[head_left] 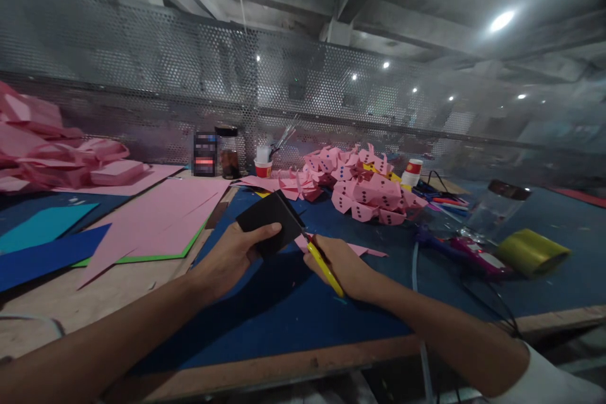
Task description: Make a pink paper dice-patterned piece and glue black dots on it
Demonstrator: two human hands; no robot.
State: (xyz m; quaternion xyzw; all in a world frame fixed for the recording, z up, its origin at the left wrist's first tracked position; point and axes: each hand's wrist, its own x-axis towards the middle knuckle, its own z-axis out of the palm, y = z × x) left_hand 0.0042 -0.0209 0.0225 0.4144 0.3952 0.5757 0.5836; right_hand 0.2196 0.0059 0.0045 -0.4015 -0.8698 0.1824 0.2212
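My left hand (pixel 241 252) grips a folded piece of black paper (pixel 265 219), its thumb flat across the front face. In my right hand (pixel 338 259) is a pair of scissors (pixel 326 268) with yellow handles. The scissors' tip meets the right edge of the black paper; the blades are mostly hidden, so I cannot tell how far they are apart. Both hands are held above a dark blue mat. Thin pink paper scraps (pixel 367 250) lie just behind my right hand.
Pink folded paper pieces with dark dots (pixel 364 192) are heaped at the back. Pink sheets (pixel 165 214) and blue sheets (pixel 52 259) cover the left. To the right are a glue gun (pixel 480 255), a yellow tape roll (pixel 533 252) and a clear jar (pixel 497 211). A perforated metal screen stands behind.
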